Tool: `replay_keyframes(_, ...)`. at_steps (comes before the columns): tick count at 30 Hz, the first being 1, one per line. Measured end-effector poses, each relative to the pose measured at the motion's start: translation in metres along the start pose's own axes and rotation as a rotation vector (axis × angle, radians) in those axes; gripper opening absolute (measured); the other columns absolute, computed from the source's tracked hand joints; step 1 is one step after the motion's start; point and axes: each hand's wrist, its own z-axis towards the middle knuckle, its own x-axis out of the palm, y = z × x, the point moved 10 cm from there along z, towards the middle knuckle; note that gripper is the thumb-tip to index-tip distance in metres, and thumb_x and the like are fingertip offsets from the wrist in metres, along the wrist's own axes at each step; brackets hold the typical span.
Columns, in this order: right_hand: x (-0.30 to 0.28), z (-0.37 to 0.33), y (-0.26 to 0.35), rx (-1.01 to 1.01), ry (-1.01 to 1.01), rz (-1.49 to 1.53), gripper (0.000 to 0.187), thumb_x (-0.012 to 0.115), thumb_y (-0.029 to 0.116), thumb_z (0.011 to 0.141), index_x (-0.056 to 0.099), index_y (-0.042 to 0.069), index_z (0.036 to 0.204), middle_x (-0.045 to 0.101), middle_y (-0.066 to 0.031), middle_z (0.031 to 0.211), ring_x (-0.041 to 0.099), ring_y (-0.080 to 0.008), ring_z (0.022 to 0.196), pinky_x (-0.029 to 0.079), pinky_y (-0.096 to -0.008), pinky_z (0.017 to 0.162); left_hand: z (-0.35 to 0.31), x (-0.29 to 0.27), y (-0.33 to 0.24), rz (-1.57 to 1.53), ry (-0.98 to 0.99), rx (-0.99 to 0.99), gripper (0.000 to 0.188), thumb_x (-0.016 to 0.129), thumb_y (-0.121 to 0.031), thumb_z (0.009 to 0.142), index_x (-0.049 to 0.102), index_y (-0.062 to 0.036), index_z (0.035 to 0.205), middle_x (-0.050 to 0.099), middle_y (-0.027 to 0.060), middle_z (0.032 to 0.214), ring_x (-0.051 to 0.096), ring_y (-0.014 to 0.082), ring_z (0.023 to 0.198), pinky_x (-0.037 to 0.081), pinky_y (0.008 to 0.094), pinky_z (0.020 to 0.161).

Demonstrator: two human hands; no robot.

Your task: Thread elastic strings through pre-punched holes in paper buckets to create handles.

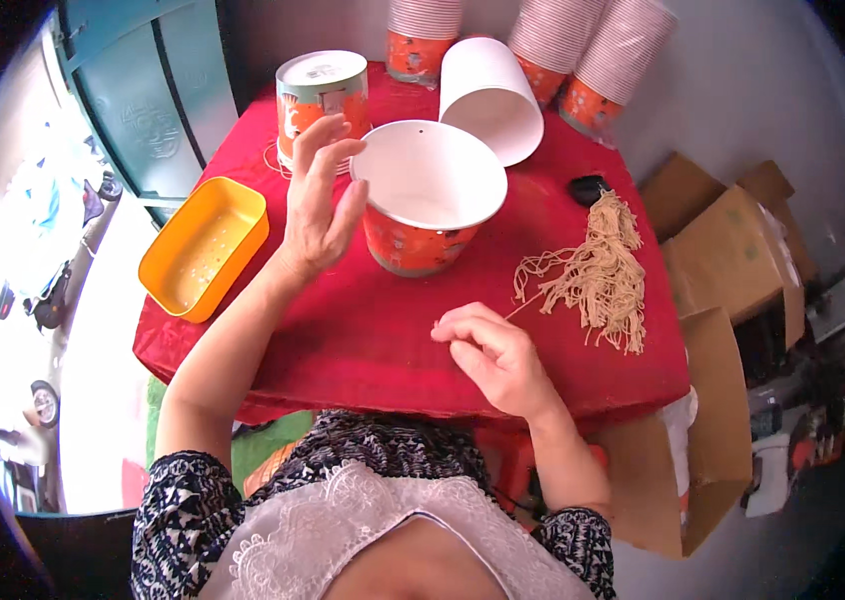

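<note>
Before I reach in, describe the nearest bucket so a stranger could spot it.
On the red-covered table, find the left hand. Just right of it is the orange-patterned bucket. It stands singly, mouth up, unlike the upended bucket, white sideways bucket and stacks behind.

No lettering is coming through legibly. Blurred print is running round the open orange bucket [421,244] and the upturned bucket [326,98] — faint marks are showing on its pale base [322,68] too — while an unreadable round emblem is standing on the teal door [151,130].
</note>
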Motion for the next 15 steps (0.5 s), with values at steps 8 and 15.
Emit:
replay_keyframes(8,-0.007,0.001,0.015,-0.025,-0.177,0.158,0.019,0.052,0.001,0.091,0.063,-0.008,0.103,0.060,-0.0141,0.107,0.059,-0.0201,0.097,0.047,-0.0283,0.084,-0.004,-0.008,-0.091,-0.033,0.292,-0.002,0.015,0.067,-0.002,0.077,0.057,-0.0015,0.088,0.059,0.0157,0.092,0.058,0.0341,0.084,0.046,0.0412,0.072)
replay_keyframes(15,0.004,0.006,0.030,-0.108,-0.150,-0.020,0.014,0.055,-0.004,0.085,0.061,-0.008,0.097,0.061,-0.0173,0.099,0.063,-0.0281,0.092,0.051,-0.0319,0.078,-0.026,0.019,-0.104,-0.283,0.511,-0.079,0.036,0.076,-0.023,0.078,0.053,-0.0016,0.097,0.060,0.0150,0.084,0.062,0.0339,0.078,0.048,0.0411,0.069)
